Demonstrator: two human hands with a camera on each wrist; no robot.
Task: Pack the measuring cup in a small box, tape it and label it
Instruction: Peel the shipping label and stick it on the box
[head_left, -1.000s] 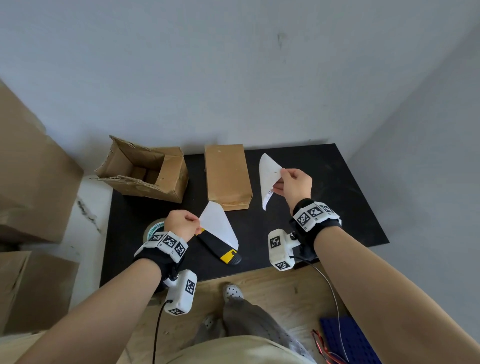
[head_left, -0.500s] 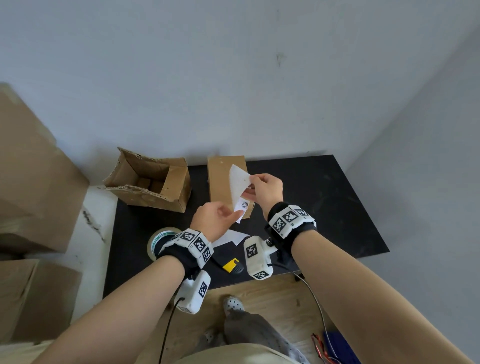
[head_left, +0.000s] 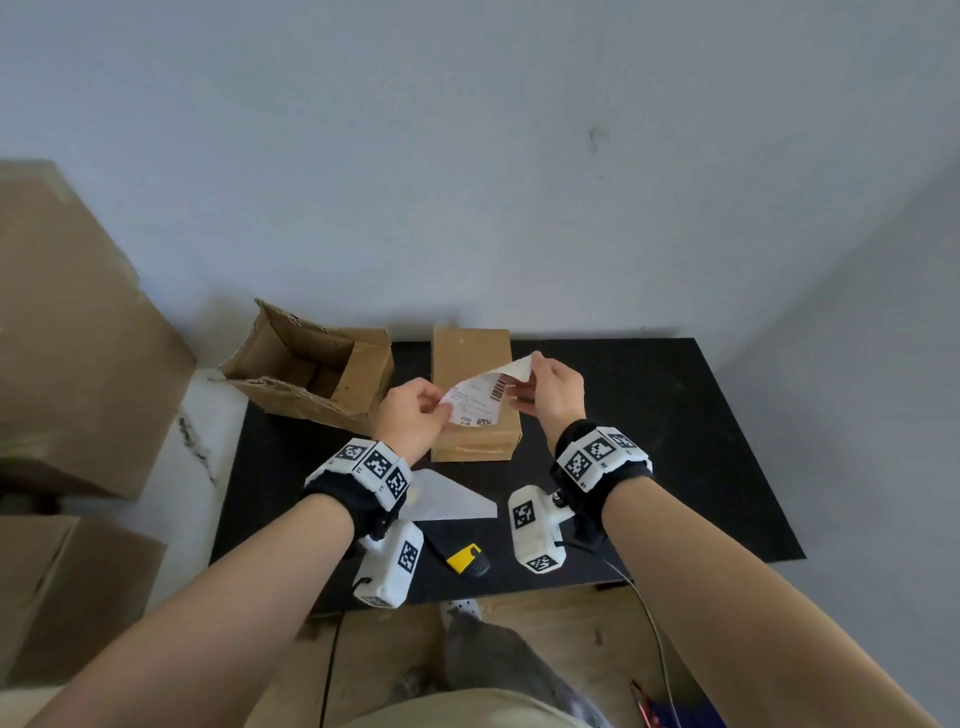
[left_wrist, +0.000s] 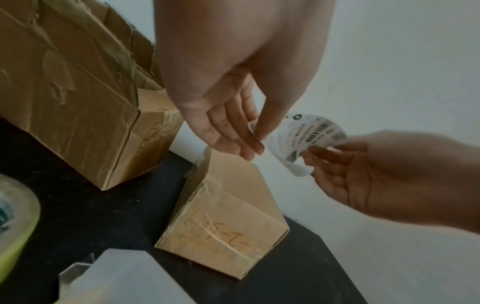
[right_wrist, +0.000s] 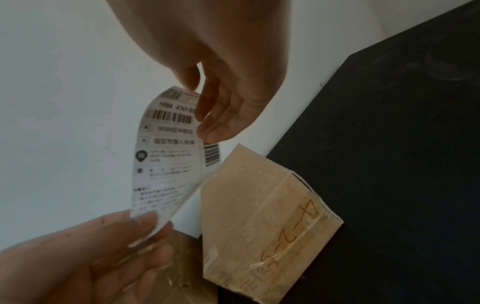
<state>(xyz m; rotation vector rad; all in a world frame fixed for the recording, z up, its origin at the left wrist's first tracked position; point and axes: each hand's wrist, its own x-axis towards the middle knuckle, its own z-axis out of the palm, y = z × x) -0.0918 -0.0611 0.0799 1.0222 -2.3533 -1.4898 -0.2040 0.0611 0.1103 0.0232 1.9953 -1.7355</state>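
Both hands, left hand (head_left: 410, 415) and right hand (head_left: 550, 389), pinch the label (head_left: 480, 397) above the taped box (head_left: 470, 441).

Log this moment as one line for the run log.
stage: labelling | label: held above taped small box, not stuck | left hand: pinches near end | right hand: pinches far end
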